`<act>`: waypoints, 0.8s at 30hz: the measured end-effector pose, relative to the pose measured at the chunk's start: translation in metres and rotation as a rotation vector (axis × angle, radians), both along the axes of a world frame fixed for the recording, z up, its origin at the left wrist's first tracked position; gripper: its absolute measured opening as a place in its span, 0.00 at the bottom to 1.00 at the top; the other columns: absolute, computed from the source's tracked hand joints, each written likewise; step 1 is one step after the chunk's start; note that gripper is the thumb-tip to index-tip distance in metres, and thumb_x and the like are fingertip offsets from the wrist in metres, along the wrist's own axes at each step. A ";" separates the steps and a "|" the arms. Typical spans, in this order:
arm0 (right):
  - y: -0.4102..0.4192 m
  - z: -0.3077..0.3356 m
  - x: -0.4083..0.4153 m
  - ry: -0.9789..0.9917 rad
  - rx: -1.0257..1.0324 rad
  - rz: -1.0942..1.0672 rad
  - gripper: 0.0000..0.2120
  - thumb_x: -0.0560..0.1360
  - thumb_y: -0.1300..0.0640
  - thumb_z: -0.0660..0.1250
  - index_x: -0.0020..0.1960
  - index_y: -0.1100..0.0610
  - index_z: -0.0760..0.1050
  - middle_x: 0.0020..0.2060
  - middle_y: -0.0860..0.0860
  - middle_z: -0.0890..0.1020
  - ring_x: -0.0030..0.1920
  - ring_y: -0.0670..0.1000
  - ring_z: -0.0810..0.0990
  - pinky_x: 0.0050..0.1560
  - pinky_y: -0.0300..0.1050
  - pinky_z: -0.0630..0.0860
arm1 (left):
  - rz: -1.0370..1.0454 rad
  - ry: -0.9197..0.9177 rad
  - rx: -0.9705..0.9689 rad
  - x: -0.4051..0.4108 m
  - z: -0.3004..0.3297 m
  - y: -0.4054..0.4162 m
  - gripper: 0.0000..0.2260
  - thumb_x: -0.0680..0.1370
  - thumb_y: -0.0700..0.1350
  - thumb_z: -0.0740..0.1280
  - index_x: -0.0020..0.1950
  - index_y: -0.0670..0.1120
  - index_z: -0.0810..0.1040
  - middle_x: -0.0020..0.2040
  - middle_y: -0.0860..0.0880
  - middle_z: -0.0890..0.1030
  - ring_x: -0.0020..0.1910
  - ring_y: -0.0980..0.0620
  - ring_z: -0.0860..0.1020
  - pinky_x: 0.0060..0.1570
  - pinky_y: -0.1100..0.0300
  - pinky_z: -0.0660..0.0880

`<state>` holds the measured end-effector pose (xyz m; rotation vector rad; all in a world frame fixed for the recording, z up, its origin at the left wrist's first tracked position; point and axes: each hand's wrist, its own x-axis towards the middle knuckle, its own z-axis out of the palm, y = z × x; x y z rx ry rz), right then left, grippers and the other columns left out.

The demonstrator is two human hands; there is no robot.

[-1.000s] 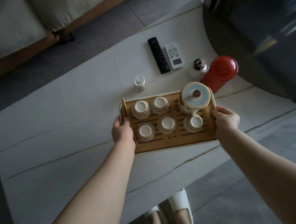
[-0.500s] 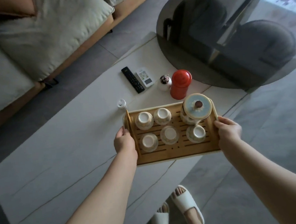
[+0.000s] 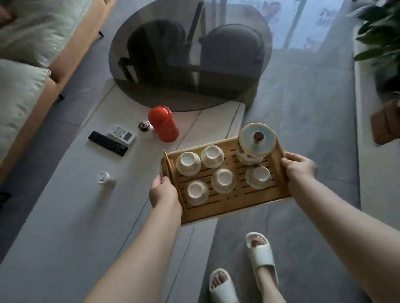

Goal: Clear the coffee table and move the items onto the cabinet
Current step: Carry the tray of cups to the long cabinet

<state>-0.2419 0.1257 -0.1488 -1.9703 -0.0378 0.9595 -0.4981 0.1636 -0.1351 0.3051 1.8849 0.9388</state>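
A wooden slatted tea tray [image 3: 233,203] hangs in the air, half over the edge of the white coffee table [image 3: 54,226]. My left hand [image 3: 162,191] grips its left end and my right hand [image 3: 298,166] grips its right end. On the tray stand several small upturned cups [image 3: 188,163] and a lidded teapot [image 3: 257,139]. Left on the table are a red canister [image 3: 163,124], a small round jar [image 3: 144,126], a black remote [image 3: 108,143], a white remote [image 3: 122,134] and a small white bottle [image 3: 104,178].
A round dark glass table top [image 3: 189,52] overlaps the far end of the coffee table. A sofa with pale cushions [image 3: 5,92] runs along the left. At the right edge are a white cabinet [image 3: 378,158], a potted plant [image 3: 388,35] and a brown box [image 3: 387,123]. My slippered feet [image 3: 242,274] stand on grey floor.
The tray has been lifted off the table and carried to the right, past the table's edge. The view has swung right, bringing the cabinet and plant into sight.
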 end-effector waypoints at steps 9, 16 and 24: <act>-0.106 0.014 0.086 0.022 0.038 -0.304 0.13 0.75 0.66 0.66 0.58 0.59 0.79 0.52 0.59 0.82 0.46 0.54 0.81 0.56 0.52 0.79 | -0.286 -0.015 0.025 0.105 0.014 -0.039 0.17 0.80 0.42 0.58 0.69 0.47 0.72 0.63 0.48 0.77 0.56 0.51 0.76 0.64 0.51 0.71; -0.210 0.023 0.142 0.009 0.008 -0.490 0.14 0.75 0.66 0.66 0.59 0.60 0.78 0.53 0.59 0.82 0.46 0.54 0.80 0.57 0.52 0.78 | -0.512 -0.034 -0.008 0.181 0.024 -0.101 0.16 0.81 0.43 0.58 0.69 0.46 0.71 0.64 0.47 0.77 0.60 0.46 0.76 0.64 0.47 0.71; -0.337 0.028 0.192 -0.023 -0.014 -0.607 0.16 0.74 0.67 0.66 0.61 0.61 0.77 0.55 0.58 0.82 0.49 0.54 0.79 0.56 0.45 0.76 | -0.761 -0.016 -0.040 0.247 0.019 -0.191 0.17 0.81 0.43 0.57 0.69 0.47 0.72 0.65 0.46 0.76 0.62 0.45 0.75 0.65 0.47 0.71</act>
